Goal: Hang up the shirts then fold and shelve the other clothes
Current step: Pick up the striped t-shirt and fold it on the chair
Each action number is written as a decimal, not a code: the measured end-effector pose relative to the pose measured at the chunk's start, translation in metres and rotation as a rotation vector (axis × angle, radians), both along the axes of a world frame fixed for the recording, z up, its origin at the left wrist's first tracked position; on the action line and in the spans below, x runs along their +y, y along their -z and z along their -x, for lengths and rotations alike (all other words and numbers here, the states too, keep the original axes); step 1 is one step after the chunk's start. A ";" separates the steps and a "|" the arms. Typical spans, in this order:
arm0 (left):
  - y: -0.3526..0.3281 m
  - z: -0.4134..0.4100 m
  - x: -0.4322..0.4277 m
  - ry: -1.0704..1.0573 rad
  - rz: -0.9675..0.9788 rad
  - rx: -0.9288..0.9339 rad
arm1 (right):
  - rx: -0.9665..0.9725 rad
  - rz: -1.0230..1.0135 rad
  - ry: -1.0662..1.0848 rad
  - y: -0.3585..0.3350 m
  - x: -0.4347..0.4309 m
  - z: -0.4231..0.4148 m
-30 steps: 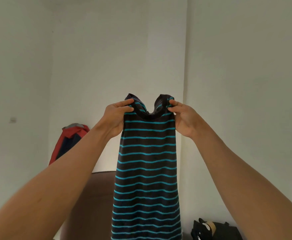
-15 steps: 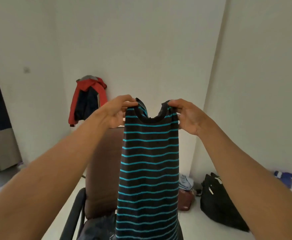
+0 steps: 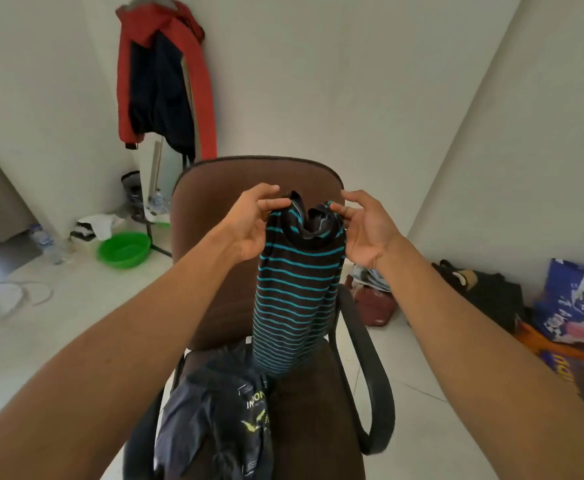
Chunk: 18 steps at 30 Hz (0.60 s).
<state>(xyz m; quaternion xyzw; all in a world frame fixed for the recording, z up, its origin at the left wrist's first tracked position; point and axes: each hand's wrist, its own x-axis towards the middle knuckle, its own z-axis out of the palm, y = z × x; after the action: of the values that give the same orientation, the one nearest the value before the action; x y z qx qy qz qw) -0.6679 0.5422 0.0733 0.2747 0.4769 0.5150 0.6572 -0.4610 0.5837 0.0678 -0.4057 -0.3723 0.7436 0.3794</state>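
Both left hand (image 3: 249, 225) and right hand (image 3: 370, 232) pinch striped shirt (image 3: 297, 289).

The left hand (image 3: 249, 226) and right hand (image 3: 370, 233) pinch the striped shirt (image 3: 294, 292) by its neckline above the brown chair (image 3: 214, 278).

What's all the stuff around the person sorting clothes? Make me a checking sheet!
Surface: brown chair, clothes on its seat.
Job's things: striped shirt hangs down toward the seat; dark printed garment lies crumpled on the seat.
Clutter: green basin, black bag and blue bag on the floor.
Hands: left hand and right hand each pinch the shirt's top.
Cables: thin pale loop on the floor; cable or hose, cannot tell.
Surroundings: red jacket hangs by the white wall.
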 end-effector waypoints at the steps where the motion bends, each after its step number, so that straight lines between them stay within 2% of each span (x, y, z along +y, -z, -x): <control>1: 0.011 0.003 0.003 0.008 0.009 0.004 | -0.003 0.018 0.001 0.011 0.004 0.004; 5: 0.051 0.006 0.004 0.027 0.048 0.056 | -0.034 0.098 0.025 0.051 0.002 0.011; 10: 0.102 -0.001 -0.019 0.084 0.126 0.284 | -0.074 0.209 0.063 0.108 -0.030 0.000; 14: 0.139 -0.011 -0.070 0.174 0.294 0.192 | -0.117 0.283 0.072 0.145 -0.076 -0.018; 18: 0.181 -0.032 -0.136 0.113 0.404 0.088 | -0.177 0.372 0.043 0.179 -0.133 -0.041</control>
<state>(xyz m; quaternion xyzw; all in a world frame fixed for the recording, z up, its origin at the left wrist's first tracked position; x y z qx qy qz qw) -0.6354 0.4062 -0.1073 0.1861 0.5825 0.3586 0.7054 -0.4198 0.4504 -0.1113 -0.5404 -0.2517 0.7526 0.2796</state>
